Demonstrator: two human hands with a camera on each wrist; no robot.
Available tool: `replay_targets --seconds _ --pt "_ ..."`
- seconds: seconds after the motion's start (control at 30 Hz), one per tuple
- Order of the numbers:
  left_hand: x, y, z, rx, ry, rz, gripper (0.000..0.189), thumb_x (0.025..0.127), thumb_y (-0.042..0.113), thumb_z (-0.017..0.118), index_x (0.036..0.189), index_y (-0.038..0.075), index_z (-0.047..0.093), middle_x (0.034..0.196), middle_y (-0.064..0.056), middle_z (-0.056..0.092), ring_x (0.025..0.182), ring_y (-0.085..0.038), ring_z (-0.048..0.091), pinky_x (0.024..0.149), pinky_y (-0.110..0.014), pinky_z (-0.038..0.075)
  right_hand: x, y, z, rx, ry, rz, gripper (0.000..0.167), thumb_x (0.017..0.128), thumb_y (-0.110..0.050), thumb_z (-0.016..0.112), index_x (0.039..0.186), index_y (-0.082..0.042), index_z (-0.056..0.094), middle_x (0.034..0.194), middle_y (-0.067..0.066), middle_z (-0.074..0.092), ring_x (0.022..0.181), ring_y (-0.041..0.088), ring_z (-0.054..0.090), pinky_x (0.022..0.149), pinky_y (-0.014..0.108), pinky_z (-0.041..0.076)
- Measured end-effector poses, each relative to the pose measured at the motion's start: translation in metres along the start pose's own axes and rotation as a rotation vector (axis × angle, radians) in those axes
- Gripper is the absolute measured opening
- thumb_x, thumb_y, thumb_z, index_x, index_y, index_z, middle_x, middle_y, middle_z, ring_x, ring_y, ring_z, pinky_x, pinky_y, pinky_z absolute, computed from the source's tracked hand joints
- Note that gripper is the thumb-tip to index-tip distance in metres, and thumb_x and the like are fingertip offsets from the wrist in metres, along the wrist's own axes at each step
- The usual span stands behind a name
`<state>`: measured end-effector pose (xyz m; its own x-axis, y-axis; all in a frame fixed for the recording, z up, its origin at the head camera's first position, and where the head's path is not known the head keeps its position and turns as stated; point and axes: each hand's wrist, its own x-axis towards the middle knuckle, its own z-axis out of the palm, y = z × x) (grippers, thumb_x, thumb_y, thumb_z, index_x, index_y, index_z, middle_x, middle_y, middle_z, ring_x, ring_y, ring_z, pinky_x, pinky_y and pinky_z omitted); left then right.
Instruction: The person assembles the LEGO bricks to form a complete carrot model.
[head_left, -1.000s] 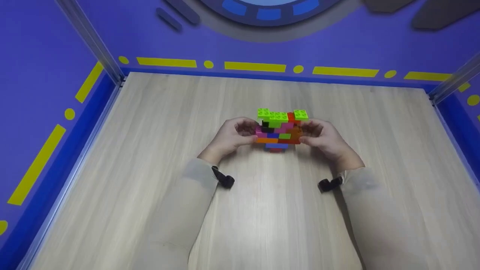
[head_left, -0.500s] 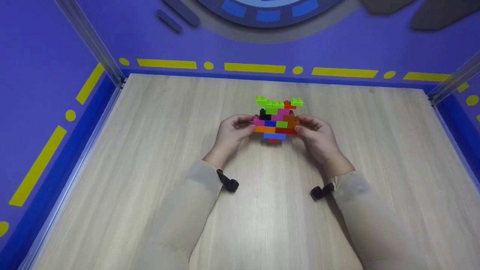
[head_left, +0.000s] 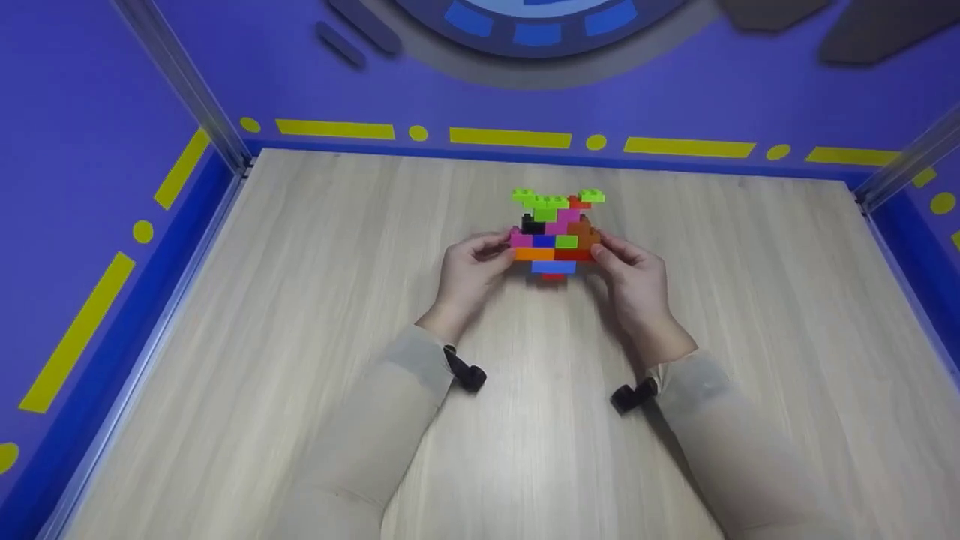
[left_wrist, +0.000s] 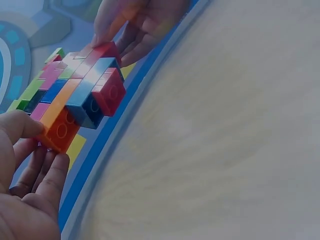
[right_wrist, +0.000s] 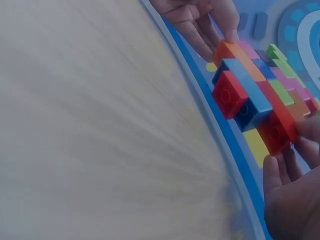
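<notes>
A toy brick model (head_left: 555, 253) of multicoloured interlocking bricks is held up between both hands above the table. My left hand (head_left: 469, 277) pinches its left end, thumb on the orange brick (left_wrist: 62, 110). On the other side my right hand (head_left: 640, 285) pinches the red brick (right_wrist: 276, 102) at the right end. Lime green bricks (head_left: 551, 202) spread along the top, with pink, black, blue and brown ones below. At the bottom, a light blue brick (left_wrist: 92, 87) and a small red brick (left_wrist: 109, 90) show their hollow undersides in the wrist views.
Under the hands lies a pale wood-grain table (head_left: 480, 450). A blue-purple panel (head_left: 510, 105) with yellow dashes stands along the back, and a similar panel (head_left: 75, 187) closes the left side. Each wrist carries a small black camera mount (head_left: 469, 375).
The model has risen and moved away from the person, tilting so its front faces the head camera more and fewer top studs show. Both forearms have drawn closer together, still gripping it.
</notes>
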<state>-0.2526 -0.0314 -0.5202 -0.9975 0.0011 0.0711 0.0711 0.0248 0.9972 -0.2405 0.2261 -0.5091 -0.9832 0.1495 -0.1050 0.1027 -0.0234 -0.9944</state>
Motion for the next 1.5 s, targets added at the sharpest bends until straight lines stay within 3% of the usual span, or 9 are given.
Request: replay_targets --seconds 0.17,0.4,0.47,0.6,0.73,1.13,1.3,1.5 --pt "-0.0016 -0.0022 0.0019 0.047 0.022 -0.017 0.036 0.100 0.004 0.084 0.135 0.001 0.080 0.138 -0.017 0.080 0.123 -0.029 0.077 0.107 -0.030 0.064 -0.0024 0.0017 0.0040 -0.029 0.046 -0.006 0.042 0.108 -0.021 0.079 0.147 -0.005 0.074 0.147 0.011 0.076 0.133 0.013 0.068 0.110 0.018 0.059" --pt "-0.0019 -0.0009 0.0030 0.119 0.015 -0.015 0.032 0.101 0.010 0.084 0.133 0.003 0.081 0.136 -0.015 0.082 0.125 -0.028 0.076 0.110 -0.033 0.063 -0.0031 0.0001 0.0044 -0.116 0.100 -0.013 0.037 0.108 -0.021 0.080 0.141 -0.004 0.078 0.143 0.013 0.076 0.140 0.021 0.065 0.127 0.034 0.050" --pt "-0.0016 0.0002 0.0028 0.136 0.009 -0.009 0.031 0.102 0.011 0.084 0.132 0.003 0.082 0.135 -0.015 0.082 0.126 -0.029 0.076 0.112 -0.035 0.062 -0.0020 0.0000 0.0045 -0.115 0.115 -0.014 0.037 0.107 -0.019 0.081 0.140 -0.002 0.078 0.144 0.014 0.075 0.140 0.021 0.065 0.128 0.034 0.050" --pt "-0.0015 0.0017 0.0024 0.159 0.000 -0.012 0.031 0.102 0.012 0.085 0.132 0.004 0.082 0.135 -0.014 0.082 0.132 -0.030 0.075 0.117 -0.038 0.059 0.0002 0.0014 0.0053 -0.089 0.139 -0.021 0.035 0.105 -0.014 0.083 0.135 0.003 0.079 0.135 0.013 0.075 0.129 0.017 0.067 0.111 0.023 0.060" --pt "-0.0015 0.0016 0.0028 0.184 -0.007 -0.024 0.032 0.102 0.014 0.085 0.133 0.006 0.082 0.136 -0.013 0.082 0.134 -0.029 0.074 0.120 -0.038 0.057 0.0012 0.0039 0.0056 -0.070 0.143 -0.012 0.035 0.104 -0.011 0.082 0.134 0.006 0.079 0.129 0.008 0.073 0.123 0.015 0.067 0.095 0.014 0.062" --pt "0.0000 -0.0015 0.0015 0.239 -0.042 -0.010 0.029 0.105 0.013 0.081 0.133 0.005 0.082 0.138 -0.014 0.082 0.134 -0.029 0.075 0.119 -0.039 0.058 0.0026 0.0055 0.0039 -0.143 0.111 0.019 0.035 0.106 -0.012 0.080 0.138 0.003 0.078 0.146 0.021 0.073 0.132 0.020 0.067 0.096 0.013 0.062" --pt "0.0006 -0.0021 0.0009 0.245 -0.050 -0.016 0.027 0.106 0.013 0.079 0.132 0.004 0.082 0.139 -0.013 0.081 0.132 -0.029 0.076 0.117 -0.039 0.059 0.0026 0.0065 0.0029 -0.198 0.082 0.018 0.036 0.109 -0.015 0.077 0.141 0.000 0.077 0.148 0.020 0.074 0.138 0.023 0.067 0.108 0.024 0.062" --pt "0.0008 -0.0022 0.0005 0.257 -0.051 -0.047 0.027 0.107 0.014 0.078 0.133 0.006 0.082 0.138 -0.012 0.082 0.133 -0.027 0.076 0.117 -0.038 0.059 0.0037 0.0079 0.0009 -0.267 0.038 -0.001 0.038 0.110 -0.015 0.075 0.145 0.000 0.075 0.152 0.020 0.073 0.147 0.029 0.064 0.126 0.042 0.054"
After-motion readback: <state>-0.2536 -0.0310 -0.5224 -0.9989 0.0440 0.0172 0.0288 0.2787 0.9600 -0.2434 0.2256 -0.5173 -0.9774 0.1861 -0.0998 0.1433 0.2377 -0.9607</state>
